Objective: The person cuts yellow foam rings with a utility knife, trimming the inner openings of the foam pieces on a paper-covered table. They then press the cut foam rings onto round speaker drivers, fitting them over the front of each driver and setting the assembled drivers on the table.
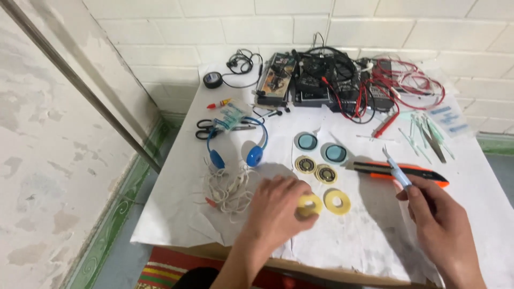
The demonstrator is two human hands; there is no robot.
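Head view, left hand [278,206] pinching a yellow foam ring [310,205] on the tabletop [375,241], second yellow ring [337,200] just beside it, right hand [436,217] gripping blue tweezers [397,170] near the orange utility knife [399,170], blue headphones [235,144] beyond the ring.

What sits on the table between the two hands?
In the head view, a flat yellow foam ring lies between the left hand and right hand.

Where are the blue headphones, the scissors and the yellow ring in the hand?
blue headphones [255,155], head view, on the right earcup.
scissors [204,129], head view, on the black handles.
yellow ring [310,205], head view, on its rim by the left hand's fingers.
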